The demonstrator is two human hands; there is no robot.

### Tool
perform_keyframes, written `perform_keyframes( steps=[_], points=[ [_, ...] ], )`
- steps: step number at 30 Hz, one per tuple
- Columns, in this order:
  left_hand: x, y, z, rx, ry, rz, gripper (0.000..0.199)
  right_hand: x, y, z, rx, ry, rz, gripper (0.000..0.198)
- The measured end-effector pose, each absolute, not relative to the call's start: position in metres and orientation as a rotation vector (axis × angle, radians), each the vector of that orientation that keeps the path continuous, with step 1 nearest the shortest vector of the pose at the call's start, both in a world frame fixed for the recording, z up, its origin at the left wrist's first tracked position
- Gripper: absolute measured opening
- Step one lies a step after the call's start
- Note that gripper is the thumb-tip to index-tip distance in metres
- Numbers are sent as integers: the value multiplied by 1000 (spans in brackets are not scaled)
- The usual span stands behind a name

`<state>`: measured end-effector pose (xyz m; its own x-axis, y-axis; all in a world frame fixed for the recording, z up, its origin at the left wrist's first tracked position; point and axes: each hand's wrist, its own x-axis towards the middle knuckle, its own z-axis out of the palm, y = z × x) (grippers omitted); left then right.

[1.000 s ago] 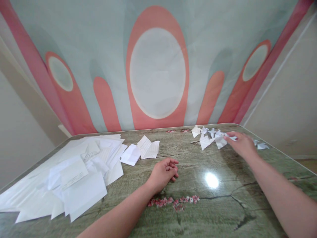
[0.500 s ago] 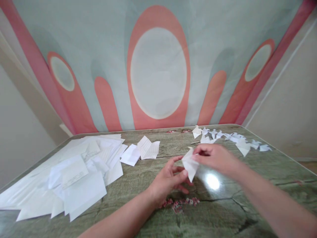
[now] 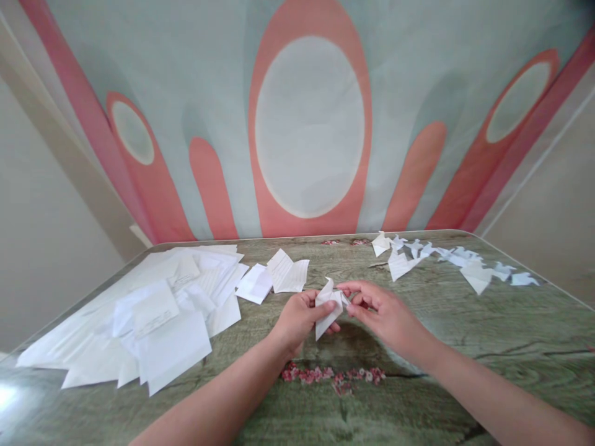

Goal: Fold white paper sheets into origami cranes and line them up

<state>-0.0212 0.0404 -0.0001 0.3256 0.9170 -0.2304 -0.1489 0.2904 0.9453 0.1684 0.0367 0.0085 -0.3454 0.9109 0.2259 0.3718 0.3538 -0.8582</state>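
A white folded paper bird (image 3: 327,313) is held above the middle of the table, one pointed end up and a wing hanging down. My left hand (image 3: 302,319) pinches its body, thumb across the near face. At the bird's right side my right hand (image 3: 383,313) has thumb and fingertips closed on a thin pointed flap of it. Beyond the hands, a creased lined sheet (image 3: 290,274) and a smaller folded white sheet (image 3: 254,284) lie on the tabletop.
Loose white paper sheets (image 3: 181,353) are heaped on the left of the wood-patterned table (image 3: 260,409). Several finished paper birds (image 3: 402,266) stand in a row at the back right. Behind the table's far edge rises a patterned wall covering (image 3: 232,62).
Both hands have moved left with the paper bird. My right hand's grip has shifted from its upper part to the pointed flap at its right. The view has turned slightly.
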Motion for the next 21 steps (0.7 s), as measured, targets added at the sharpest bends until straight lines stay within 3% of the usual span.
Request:
perform_keyframes(
  steps=[8,21],
  points=[
    [-22,40,-3,1002,942,821,40,169,35,5,-1037,-2048,349,18],
    [-23,40,-1,990,931,777,42,177,38,7,-917,-2134,308,14]
  ],
)
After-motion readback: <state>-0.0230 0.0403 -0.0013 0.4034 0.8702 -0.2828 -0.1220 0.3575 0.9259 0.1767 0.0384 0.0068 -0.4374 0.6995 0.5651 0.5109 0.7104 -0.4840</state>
